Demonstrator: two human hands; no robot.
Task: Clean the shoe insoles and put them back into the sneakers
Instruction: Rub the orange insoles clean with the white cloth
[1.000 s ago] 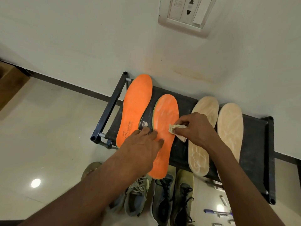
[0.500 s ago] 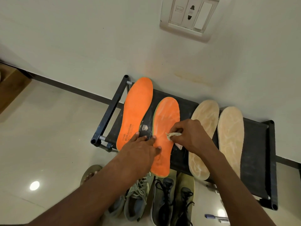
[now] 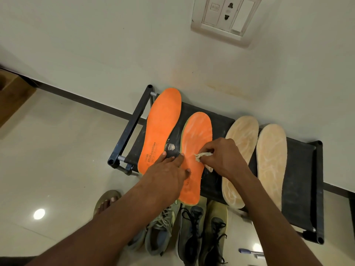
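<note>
While the left hand point(image 3: 169, 169) presses flat, fingers straight, on the smaller orange insole point(image 3: 195, 150) lying on the rack point(image 3: 301, 169), the right hand point(image 3: 224, 156) just beside it pinches a crumpled cloth point(image 3: 203, 155) against the insole. Best to wipe in long strokes away from the holding fingers, keeping firm pressure so the insole cannot slide. The sneakers point(image 3: 192, 233) wait below both wrists.
</note>
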